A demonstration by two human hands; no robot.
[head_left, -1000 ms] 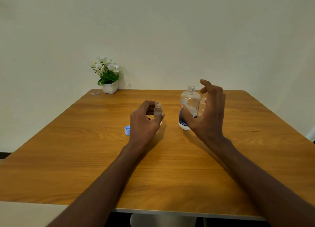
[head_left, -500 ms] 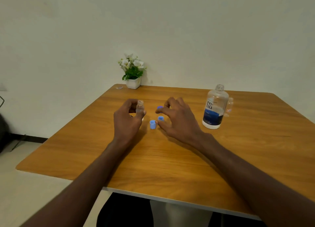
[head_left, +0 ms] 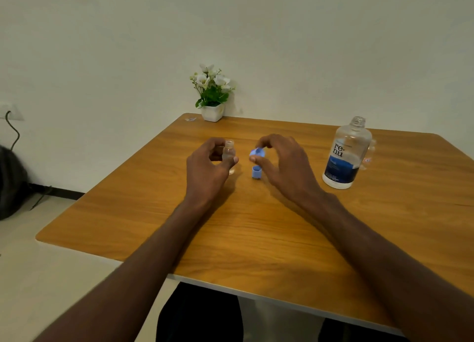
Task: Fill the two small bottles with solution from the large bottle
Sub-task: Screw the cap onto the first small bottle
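Observation:
My left hand (head_left: 207, 167) grips a small clear bottle (head_left: 229, 153) that stands upright and uncapped on the wooden table (head_left: 256, 234). Just to its right, my right hand (head_left: 282, 162) pinches a blue cap (head_left: 257, 152) between thumb and fingers, a little above the table. A second blue cap (head_left: 256, 173) lies on the wood below it. The large clear bottle (head_left: 345, 154), with a blue label and no cap, stands at the right. Behind it another small clear bottle (head_left: 369, 154) is partly hidden.
A white pot of white flowers (head_left: 212, 95) stands at the table's far edge, with a small clear scrap (head_left: 190, 119) beside it. A dark bag (head_left: 11, 182) and a cable sit on the floor at the left.
My right hand left the large bottle, crossed left to the caps and lifted one blue cap off the table. The left hand kept its hold on the small bottle. The view swung left.

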